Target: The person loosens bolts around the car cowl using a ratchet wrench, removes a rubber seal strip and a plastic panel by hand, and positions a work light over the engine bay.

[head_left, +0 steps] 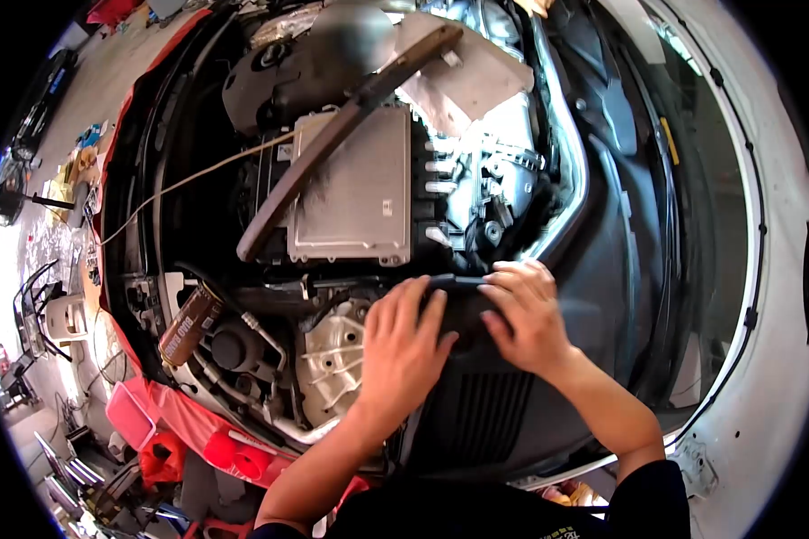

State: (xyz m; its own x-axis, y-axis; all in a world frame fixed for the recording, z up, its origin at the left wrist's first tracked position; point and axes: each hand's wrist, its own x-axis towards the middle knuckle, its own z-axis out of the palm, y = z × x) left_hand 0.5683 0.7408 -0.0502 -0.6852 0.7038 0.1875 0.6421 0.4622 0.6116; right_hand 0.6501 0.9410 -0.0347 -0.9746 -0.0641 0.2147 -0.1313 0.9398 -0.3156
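Lying between fingertips (489,280), black strip (458,282)

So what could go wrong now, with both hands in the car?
Fingers on the left hand or right hand might get pinched by the black plastic cover. The long brown bar, slanting over the flat grey metal box, could slip if bumped. The tilted brown can with white letters might roll.

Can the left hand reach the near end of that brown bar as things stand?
Probably yes. The bar slants over the grey box, with nothing seen covering its near end, and the left hand looks fairly close and holds nothing visible.
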